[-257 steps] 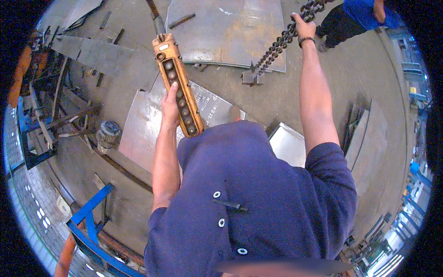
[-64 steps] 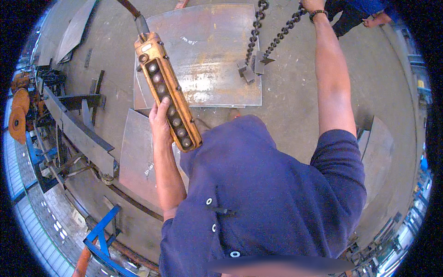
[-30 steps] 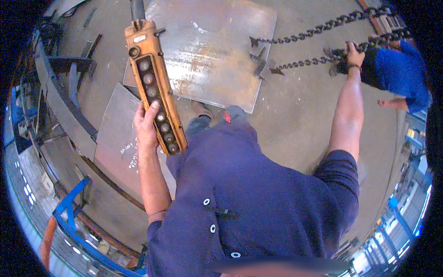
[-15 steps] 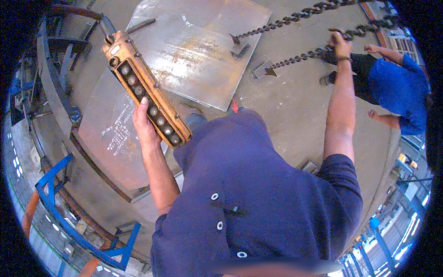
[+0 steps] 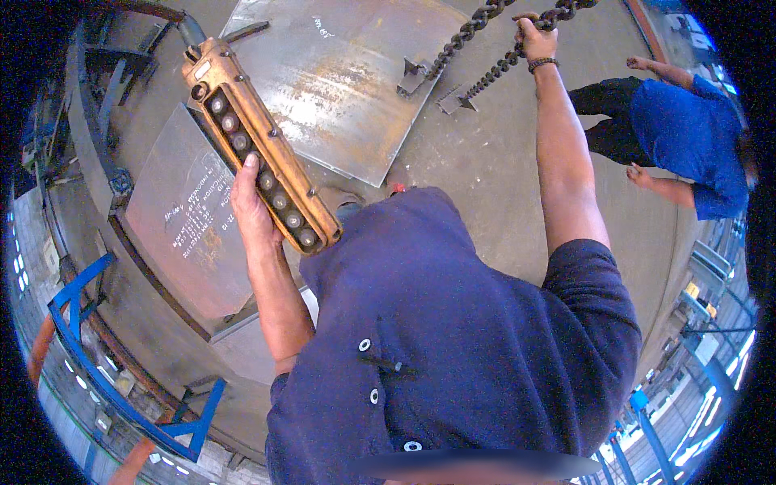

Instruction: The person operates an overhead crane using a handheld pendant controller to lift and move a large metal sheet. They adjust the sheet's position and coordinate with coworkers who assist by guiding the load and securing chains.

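My left hand [image 5: 257, 206] is closed round a worn orange pendant control [image 5: 279, 149], its thumb lying on the row of round buttons. A thick cable [image 5: 191, 31] leaves the control's far end. My right arm stretches forward, and my right hand [image 5: 537, 39] grips a heavy dark lifting chain [image 5: 508, 63]. This chain runs down to a metal plate clamp [image 5: 459, 100] on the floor. A second chain [image 5: 462, 39] alongside ends in another clamp [image 5: 412, 77], which sits over the right edge of a large steel plate [image 5: 323, 89].
Another steel plate [image 5: 190, 218] with chalky writing lies at the left. A co-worker in a blue shirt [image 5: 687, 145] stands at the right, arms held out. Curved-looking steel beams [image 5: 93, 137] and a blue metal frame [image 5: 133, 412] line the left side.
My right hand has moved left with the chain, and both chains now hang more steeply. The co-worker appears farther left, legs more in view. My left hand keeps its hold on the control.
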Demonstrator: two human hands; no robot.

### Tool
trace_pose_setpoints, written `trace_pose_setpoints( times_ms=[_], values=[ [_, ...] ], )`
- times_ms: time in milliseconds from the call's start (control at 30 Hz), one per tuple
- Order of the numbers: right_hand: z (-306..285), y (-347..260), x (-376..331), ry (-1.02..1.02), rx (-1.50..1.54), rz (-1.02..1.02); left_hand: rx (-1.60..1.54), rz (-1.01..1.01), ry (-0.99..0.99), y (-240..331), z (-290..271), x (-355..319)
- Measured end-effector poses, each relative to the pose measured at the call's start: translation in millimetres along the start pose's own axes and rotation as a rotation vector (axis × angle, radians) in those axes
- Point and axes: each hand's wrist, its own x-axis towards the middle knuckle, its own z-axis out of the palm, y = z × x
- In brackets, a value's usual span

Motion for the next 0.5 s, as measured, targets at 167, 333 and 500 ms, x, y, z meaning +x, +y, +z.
trace_pose_setpoints(
  times_ms=[167,333,500],
  values=[
    [55.3,5.3,22.8,0.000,-0.069,0.054,0.006,-0.021,0.018,-3.2,-4.4,8.5],
    [139.2,-0.5,58.1,-0.170,-0.040,-0.032,0.126,-0.002,0.093,-7.2,-12.0,12.3],
    [148.0,20.7,108.9,-0.165,-0.077,-0.045,0.091,0.034,0.197,-11.2,-9.1,31.8]
  ],
)
